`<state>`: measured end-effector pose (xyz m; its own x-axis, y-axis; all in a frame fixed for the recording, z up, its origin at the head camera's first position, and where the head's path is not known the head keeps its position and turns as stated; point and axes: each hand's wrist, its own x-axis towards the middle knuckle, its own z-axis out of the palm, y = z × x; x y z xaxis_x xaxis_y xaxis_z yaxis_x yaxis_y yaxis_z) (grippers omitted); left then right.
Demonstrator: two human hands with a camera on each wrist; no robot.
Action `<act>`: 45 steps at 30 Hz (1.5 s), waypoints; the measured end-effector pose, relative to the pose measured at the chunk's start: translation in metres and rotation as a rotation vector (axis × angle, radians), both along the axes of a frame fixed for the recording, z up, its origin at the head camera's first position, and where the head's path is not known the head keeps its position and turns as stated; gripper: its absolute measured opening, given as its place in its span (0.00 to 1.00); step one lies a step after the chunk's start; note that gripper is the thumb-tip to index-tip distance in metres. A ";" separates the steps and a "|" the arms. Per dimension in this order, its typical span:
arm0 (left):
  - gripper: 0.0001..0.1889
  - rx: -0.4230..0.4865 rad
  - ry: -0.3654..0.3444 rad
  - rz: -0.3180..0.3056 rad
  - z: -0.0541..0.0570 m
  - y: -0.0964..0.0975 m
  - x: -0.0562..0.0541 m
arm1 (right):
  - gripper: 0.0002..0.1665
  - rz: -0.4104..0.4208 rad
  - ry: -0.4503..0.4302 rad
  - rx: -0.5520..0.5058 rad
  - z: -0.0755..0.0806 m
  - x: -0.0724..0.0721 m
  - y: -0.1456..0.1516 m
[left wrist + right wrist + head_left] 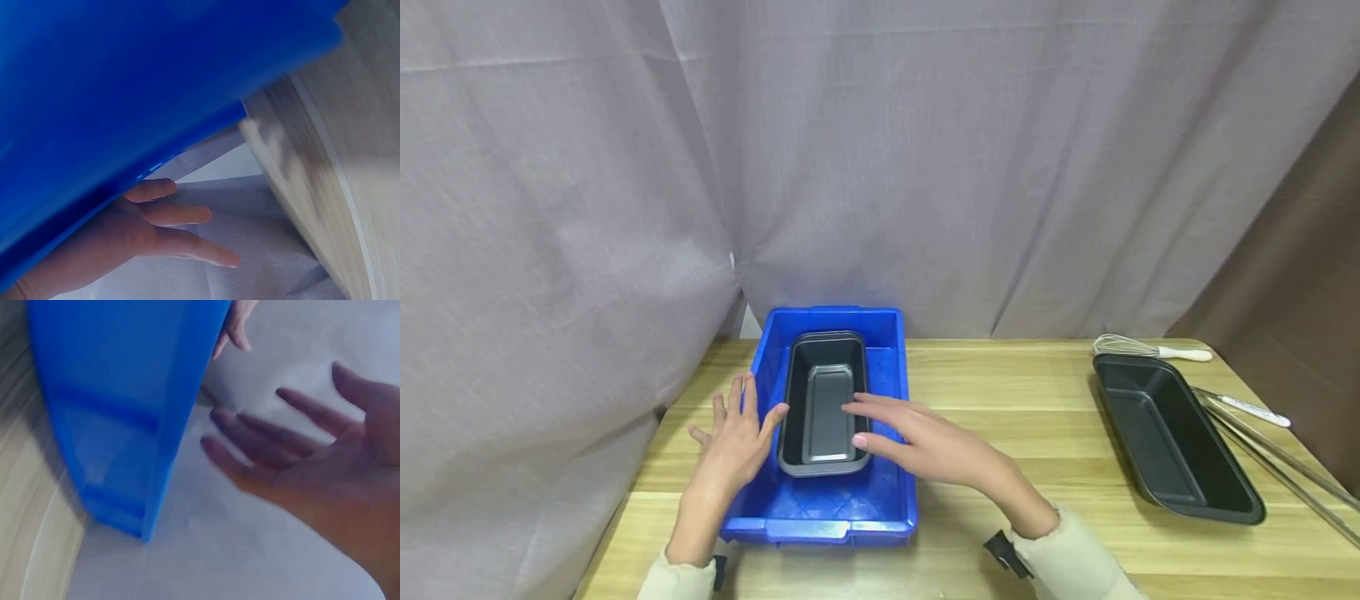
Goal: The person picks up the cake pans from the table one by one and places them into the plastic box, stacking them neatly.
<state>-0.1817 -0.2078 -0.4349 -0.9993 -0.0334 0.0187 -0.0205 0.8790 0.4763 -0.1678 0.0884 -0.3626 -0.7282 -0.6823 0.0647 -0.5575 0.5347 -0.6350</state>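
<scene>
A dark loaf pan [830, 408] lies lengthwise inside a blue plastic bin [850, 500]. My left hand [730, 450] is at the bin's left wall with its fingers spread, and the thumb reaches over the wall to the pan's near left edge. In the left wrist view, several fingers [187, 215] extend past the outside of the blue bin wall [112, 94]. Over the bin's right side hovers my right hand [936, 442], its fingers stretched out above the pan's right edge. The right wrist view shows this hand [312, 450] holding nothing.
On the right of the wooden table [1000, 392] sits a second dark loaf pan [1172, 442]. A whisk [1180, 353] lies behind it, and a white-handled utensil [1255, 411] and long metal rods [1292, 467] lie to its right. A grey curtain [925, 167] hangs behind the table.
</scene>
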 end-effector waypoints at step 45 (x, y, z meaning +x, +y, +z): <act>0.45 0.032 0.004 -0.023 0.000 0.000 -0.001 | 0.32 -0.612 0.339 0.097 -0.045 0.037 0.292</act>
